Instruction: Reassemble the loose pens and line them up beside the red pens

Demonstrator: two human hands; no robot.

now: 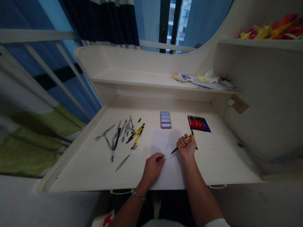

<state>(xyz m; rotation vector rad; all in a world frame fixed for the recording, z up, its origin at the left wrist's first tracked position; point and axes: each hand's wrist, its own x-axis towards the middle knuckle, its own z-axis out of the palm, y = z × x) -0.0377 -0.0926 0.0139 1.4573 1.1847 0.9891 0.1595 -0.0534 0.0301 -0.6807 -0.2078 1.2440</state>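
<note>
Ok, left to right on the counter [94, 164]. Far left is a loose scatter of pens [125, 134], grey, black and yellow ones, crossing each other, well apart from both hands. The left hand [153, 167] has a bracelet [138, 195] at the wrist, its fingers are curled in, and it rests on the lower-left part of a white sheet [165, 142]; nothing is visible in its grip. The sheet lies flat at counter centre. A phone [165, 119] lies just behind the sheet's far edge. The right hand [187, 146] is clenched around a yellow-and-black pen [175, 150], with the dark tip pointing left and down over the sheet, at its right edge. A second yellow pen [194, 138] lies on the counter just beside that hand. Behind it, a tidy row of red and blue pens [199, 123] sits side by side. Loose papers [205, 81] lie on the shelf [132, 77] above, right end.
</note>
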